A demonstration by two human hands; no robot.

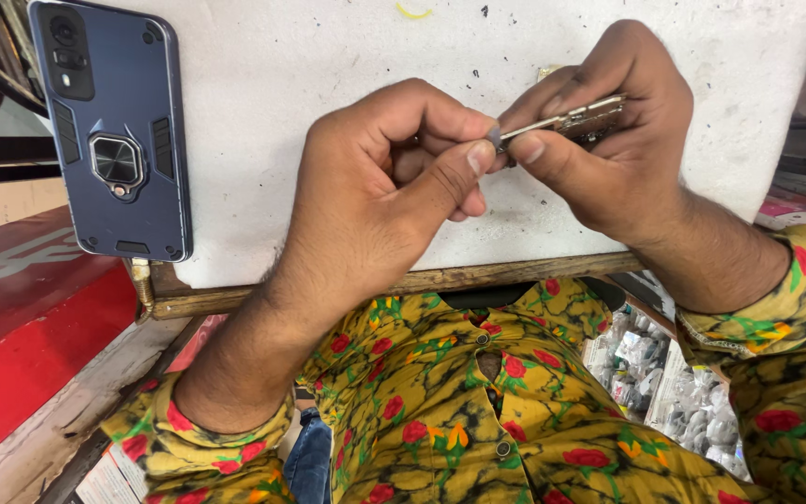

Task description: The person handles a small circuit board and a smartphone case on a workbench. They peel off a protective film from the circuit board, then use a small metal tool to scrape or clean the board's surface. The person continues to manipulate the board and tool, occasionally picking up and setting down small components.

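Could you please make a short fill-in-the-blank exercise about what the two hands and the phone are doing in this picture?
1. The right hand holds a small flat ____ part between thumb and fingers.
2. The left hand pinches at the part's ____ end.
3. The phone in a dark blue case lies on the white table with its ____ side up.

Missing words: metal; left; back

Small repair stall/workshop: scuffed white worktop (328, 56) w/ wooden edge, phone (109, 131) propped up, bagged parts (673, 392) below.
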